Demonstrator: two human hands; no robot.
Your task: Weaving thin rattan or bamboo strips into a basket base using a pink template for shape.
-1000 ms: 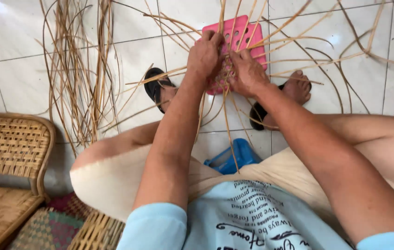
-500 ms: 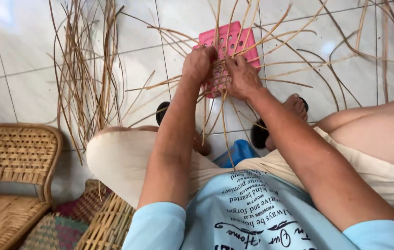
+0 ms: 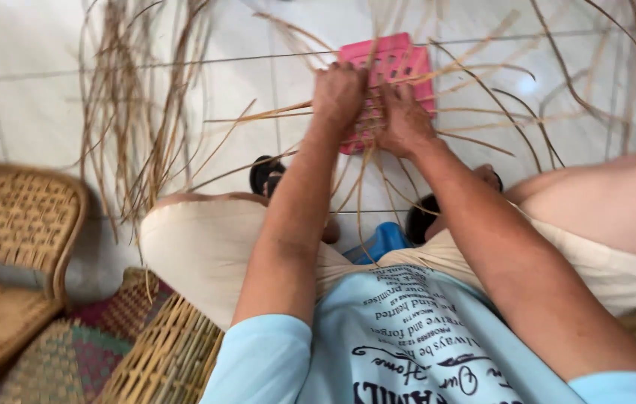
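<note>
On the far tiled floor (image 3: 26,105), pink crate (image 3: 396,63) under both hands, left hand (image 3: 338,93) and right hand (image 3: 402,120) side by side, gripping woven cane strips (image 3: 367,120) against it, loose cane (image 3: 138,127) far left, wicker chair (image 3: 15,217) near left.

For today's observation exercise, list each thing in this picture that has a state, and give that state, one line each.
Left hand: closed on the weaving strips.
Right hand: pressed on the strips, fingers bent.
Weaving strips: partly woven, ends fanning loose.
Pink perforated board: flat on the tiled floor, under the weave.
Loose strip bundle: unwoven, spread on the floor.
Wicker chair: unoccupied.
</note>
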